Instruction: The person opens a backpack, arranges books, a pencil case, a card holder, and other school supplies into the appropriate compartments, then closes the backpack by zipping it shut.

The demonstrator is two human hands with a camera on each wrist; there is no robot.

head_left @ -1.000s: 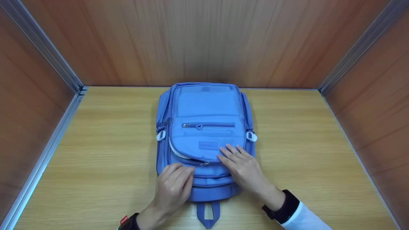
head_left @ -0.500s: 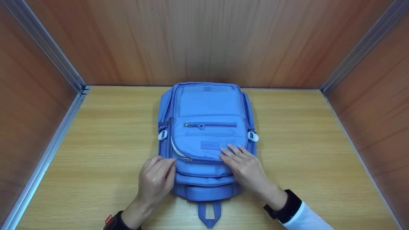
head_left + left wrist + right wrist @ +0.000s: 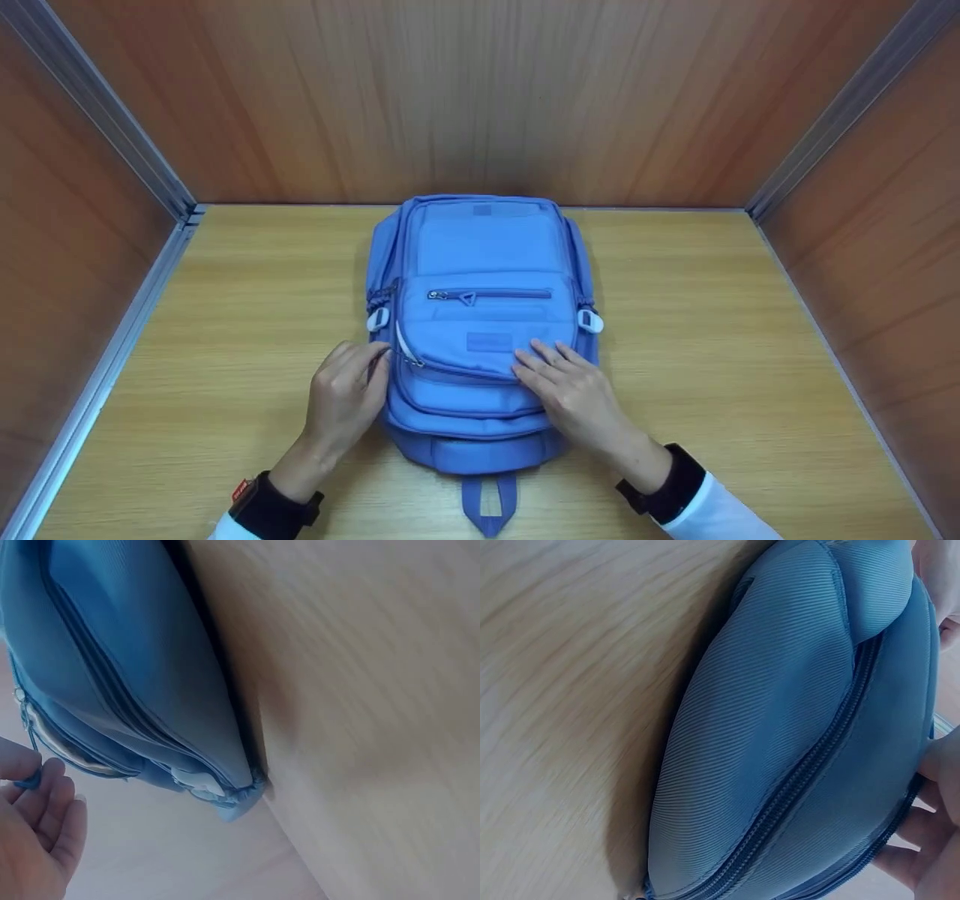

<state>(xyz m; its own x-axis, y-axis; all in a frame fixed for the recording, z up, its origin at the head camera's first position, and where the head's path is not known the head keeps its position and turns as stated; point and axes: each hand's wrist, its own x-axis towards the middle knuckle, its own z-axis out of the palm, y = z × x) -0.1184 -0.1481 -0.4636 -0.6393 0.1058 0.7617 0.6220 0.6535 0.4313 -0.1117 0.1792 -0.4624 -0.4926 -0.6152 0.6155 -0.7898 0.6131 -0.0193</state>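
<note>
A blue backpack lies flat, front side up, its top loop toward the near edge. My left hand pinches the cord pull of the front pocket zipper between thumb and fingers. That zipper's slider sits at the pocket's lower left curve. Beyond it, a gap in the pocket shows pale lining. On the pocket's right side, my right hand rests with fingers extended over the fabric. The right wrist view shows its fingers at the pocket's zipped edge.
A second zipper crosses the bag's front. White buckles sit on both sides. The bag's far end lies near the wooden back panel; side panels in metal frames flank the wooden table.
My left hand has moved left and away from me along the pocket's curve, taking the zipper slider along. The opening in the pocket has become shorter. My right hand stays in place.
</note>
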